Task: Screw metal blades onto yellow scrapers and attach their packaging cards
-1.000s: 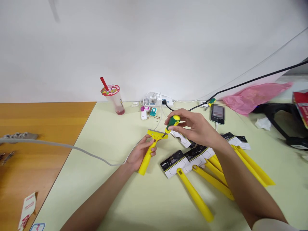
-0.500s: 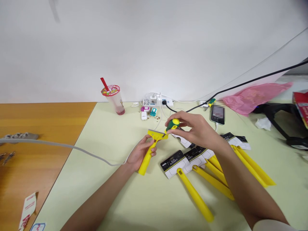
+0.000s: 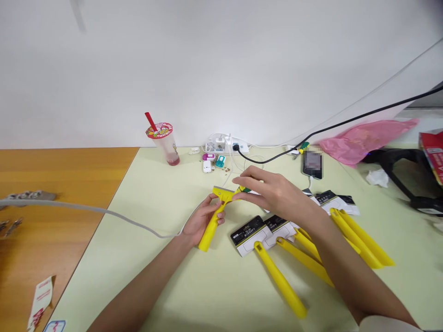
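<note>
My left hand [image 3: 198, 224] is closed around the neck of a yellow scraper [image 3: 209, 233], its wide head with a metal edge pointing up and away from me. Over the right end of that head, my right hand [image 3: 277, 191] is closed on a short green-and-yellow screwdriver [image 3: 246, 189]. Fingers cover most of the screwdriver, and its tip cannot be made out. Below my right hand lies a yellow scraper handle [image 3: 280, 279] with a black-and-white card [image 3: 249, 235] at its far end. Several similar carded yellow scrapers [image 3: 363, 237] lie under and beyond my right forearm.
Along the wall stand a cup with a red straw [image 3: 166, 143] and a power strip [image 3: 221, 145] with cables. A phone [image 3: 312, 164], a pink plastic bag [image 3: 367, 138] and a black frame-like object [image 3: 398, 175] are at right. A grey cable [image 3: 131, 223] crosses the left side.
My right hand has turned, its fingers rolling over the screwdriver, so the yellow handle end no longer faces me. The left hand and scraper stay almost still.
</note>
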The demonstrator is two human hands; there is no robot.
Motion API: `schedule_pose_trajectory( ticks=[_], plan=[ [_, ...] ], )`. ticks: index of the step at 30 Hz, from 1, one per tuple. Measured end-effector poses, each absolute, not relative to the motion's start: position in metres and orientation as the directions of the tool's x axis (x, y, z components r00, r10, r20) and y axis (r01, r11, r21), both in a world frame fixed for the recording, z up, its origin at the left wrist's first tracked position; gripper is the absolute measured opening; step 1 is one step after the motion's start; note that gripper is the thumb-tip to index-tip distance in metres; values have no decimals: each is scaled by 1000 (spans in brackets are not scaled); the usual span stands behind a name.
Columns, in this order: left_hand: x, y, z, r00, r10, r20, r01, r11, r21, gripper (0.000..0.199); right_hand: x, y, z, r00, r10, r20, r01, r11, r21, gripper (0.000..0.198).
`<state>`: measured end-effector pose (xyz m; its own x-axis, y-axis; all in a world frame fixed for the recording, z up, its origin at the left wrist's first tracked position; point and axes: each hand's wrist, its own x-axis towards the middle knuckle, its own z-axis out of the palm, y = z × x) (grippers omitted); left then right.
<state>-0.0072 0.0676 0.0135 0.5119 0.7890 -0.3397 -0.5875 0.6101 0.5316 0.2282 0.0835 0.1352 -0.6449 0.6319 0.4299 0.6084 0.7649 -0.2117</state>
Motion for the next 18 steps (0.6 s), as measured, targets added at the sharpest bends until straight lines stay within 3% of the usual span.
schedule_pose_trajectory(
  ticks=[3, 9, 15, 18],
  plan=[
    [-7, 67, 15, 508, 790, -343, -583, 609, 539, 35, 222, 81, 135, -626, 677, 387, 648, 728, -224, 31],
    [-7, 67, 16, 502, 792, -348, -577, 606, 547, 37, 219, 76, 136, -668, 676, 312, 554, 731, -398, 58],
    [-7, 67, 14, 507, 792, -339, -581, 605, 544, 37, 220, 80, 131, -643, 668, 374, 583, 744, -326, 27],
    [-7, 67, 14, 497, 799, -339, -587, 597, 546, 36, 220, 80, 132, -645, 683, 344, 575, 730, -370, 36]
  ],
)
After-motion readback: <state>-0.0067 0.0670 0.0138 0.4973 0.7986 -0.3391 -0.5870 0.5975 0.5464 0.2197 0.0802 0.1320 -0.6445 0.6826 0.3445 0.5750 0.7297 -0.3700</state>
